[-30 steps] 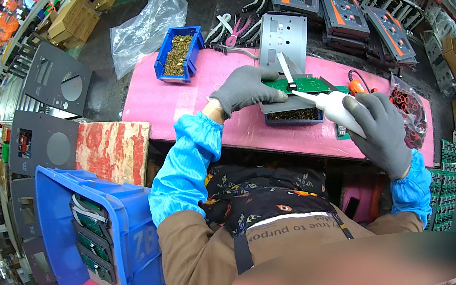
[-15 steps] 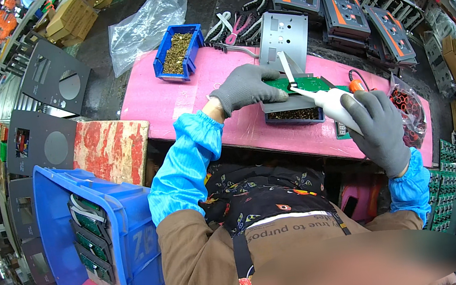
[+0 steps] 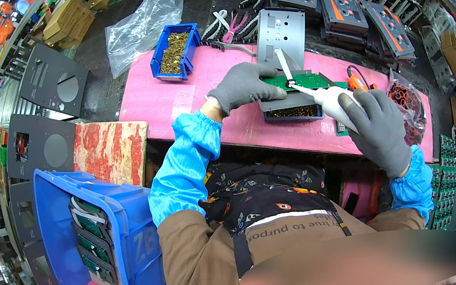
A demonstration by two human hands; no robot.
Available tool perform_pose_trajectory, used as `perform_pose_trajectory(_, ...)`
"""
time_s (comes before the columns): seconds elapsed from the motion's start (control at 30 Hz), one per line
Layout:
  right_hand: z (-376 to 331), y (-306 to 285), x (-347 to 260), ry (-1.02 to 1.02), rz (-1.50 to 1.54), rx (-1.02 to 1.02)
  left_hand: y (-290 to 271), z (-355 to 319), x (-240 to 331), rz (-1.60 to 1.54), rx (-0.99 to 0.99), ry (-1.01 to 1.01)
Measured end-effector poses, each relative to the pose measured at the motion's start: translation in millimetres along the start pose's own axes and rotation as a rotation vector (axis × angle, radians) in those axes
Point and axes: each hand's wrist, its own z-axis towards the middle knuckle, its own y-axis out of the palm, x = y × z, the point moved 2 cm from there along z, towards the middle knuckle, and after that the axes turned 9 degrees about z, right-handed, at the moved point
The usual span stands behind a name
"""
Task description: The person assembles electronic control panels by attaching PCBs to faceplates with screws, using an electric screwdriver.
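Right grip point(image 3: 378, 132) clamps the white bottle point(image 3: 335, 104), nozzle point(image 3: 304, 91) at the green board point(image 3: 311, 80) above the counter point(image 3: 217, 68); oversqueezing could spill excess. Left grip point(image 3: 244, 88) touches the grey panel point(image 3: 291, 101), closure unclear; slipping could skew everything.

**Matt knit, slick plastic, dull metal**

Grey knit cloth, matt throughout, covers the left grip point(image 3: 244, 88) and the right grip point(image 3: 378, 132); the blue sleeve covers point(image 3: 197, 153) shine and crinkle. The squeeze bottle point(image 3: 333, 104) is smooth white plastic, the green circuit board point(image 3: 312, 80) slightly glossy. At one o'clock, a perforated panel point(image 3: 275, 35) looks like satin grey metal. At eleven, a glossy blue plastic bin point(image 3: 190, 58) carries brassy metal bits point(image 3: 174, 53). The red-painted board point(image 3: 111, 151) at nine is worn and rough.
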Motion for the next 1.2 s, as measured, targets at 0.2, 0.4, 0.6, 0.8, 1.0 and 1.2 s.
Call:
perform_pose_trajectory(0.2,9.0,-7.9,-12.5,-0.079,-0.204,-0.104,-0.7,0.5,4.1,0.004,-0.014,0.015)
perform_pose_trajectory(0.4,11.6,-10.8,-15.9,-0.141,-0.24,-0.114,0.9,0.2,4.3,0.005,0.014,0.018)
perform_pose_trajectory(0.6,11.7,-10.6,-19.7,-0.139,-0.261,-0.112,5.5,2.0,-3.0,-0.007,0.02,0.017)
perform_pose_trajectory(0.8,13.4,-11.6,-20.5,-0.146,-0.266,-0.09,4.0,1.5,-0.8,0.014,0.015,0.018)
perform_pose_trajectory(1.0,11.1,-11.6,-17.9,-0.1,-0.281,-0.102,3.2,3.3,4.5,-0.008,0.0,0.009)
perform_pose_trajectory(1.2,2.5,-20.4,28.4,0.14,0.064,0.06,9.5,-7.8,-7.7,-0.18,0.068,-0.01)
